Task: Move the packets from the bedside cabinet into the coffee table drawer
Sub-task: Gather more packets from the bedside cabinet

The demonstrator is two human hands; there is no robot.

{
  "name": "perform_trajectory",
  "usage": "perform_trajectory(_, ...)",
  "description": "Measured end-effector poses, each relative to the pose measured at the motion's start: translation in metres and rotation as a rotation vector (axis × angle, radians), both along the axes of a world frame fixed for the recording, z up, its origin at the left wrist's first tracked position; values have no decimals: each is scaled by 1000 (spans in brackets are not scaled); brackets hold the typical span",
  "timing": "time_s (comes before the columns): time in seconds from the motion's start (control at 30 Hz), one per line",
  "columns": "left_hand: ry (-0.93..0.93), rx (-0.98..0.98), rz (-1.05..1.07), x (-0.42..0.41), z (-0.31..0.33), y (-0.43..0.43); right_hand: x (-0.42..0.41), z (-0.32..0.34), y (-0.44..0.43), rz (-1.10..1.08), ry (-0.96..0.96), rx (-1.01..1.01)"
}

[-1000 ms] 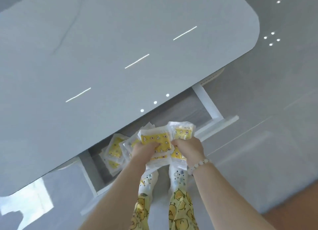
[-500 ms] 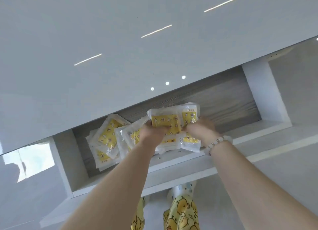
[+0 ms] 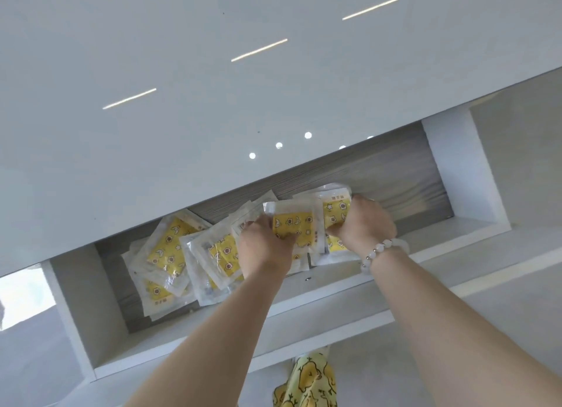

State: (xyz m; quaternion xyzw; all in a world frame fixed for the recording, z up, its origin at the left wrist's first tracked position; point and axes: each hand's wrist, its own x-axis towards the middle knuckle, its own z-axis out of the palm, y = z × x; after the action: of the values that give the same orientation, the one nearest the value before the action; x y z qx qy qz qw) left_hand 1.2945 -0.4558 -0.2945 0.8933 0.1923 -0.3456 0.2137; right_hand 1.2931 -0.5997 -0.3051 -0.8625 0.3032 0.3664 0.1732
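The coffee table drawer (image 3: 331,300) stands pulled out below the glossy grey table top (image 3: 182,87). Both my hands are inside it. My left hand (image 3: 264,248) and my right hand (image 3: 363,224) grip a bundle of clear packets with yellow printed inserts (image 3: 299,224) between them, fingers curled round its edges. The bundle sits low in the middle of the drawer. Several more of the same packets (image 3: 170,254) lie in a loose pile at the drawer's left end.
The drawer's wood-grain bottom (image 3: 404,190) is bare at the right end. White drawer walls rise at left (image 3: 79,303) and right (image 3: 459,169). The table top overhangs the drawer's back. My yellow-patterned trousers (image 3: 307,382) show below the drawer front, over a pale floor.
Both hands have carried the bundle from above the drawer front down into the drawer. The camera has come closer and the drawer now fills more of the view.
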Motion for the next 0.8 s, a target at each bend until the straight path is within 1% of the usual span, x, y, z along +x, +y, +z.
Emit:
perform_trajectory(0.07,33,116,-35,4,4,-2,3,4,3,55,11,-95)
perform_trajectory(0.13,43,184,-63,6,7,-2,4,8,5,114,19,-136)
perform_trajectory(0.23,4,225,-171,3,8,1,5,17,5,175,11,-174)
perform_trajectory(0.37,-44,206,-261,-1,24,13,3,34,7,208,-35,-212)
perform_trajectory(0.43,-51,212,-387,-2,42,23,3,52,10,216,-94,-221)
perform_trajectory(0.53,-58,257,-604,2,85,34,7,97,18,229,-149,-153)
perform_trajectory(0.6,-73,284,-709,10,123,39,13,137,27,288,-190,-96)
perform_trajectory(0.7,-86,253,-853,28,196,48,26,208,38,411,-225,21)
perform_trajectory(0.73,-114,244,-900,38,225,52,34,236,41,460,-243,51)
perform_trajectory(0.8,-203,273,-996,59,283,65,51,298,46,524,-334,44)
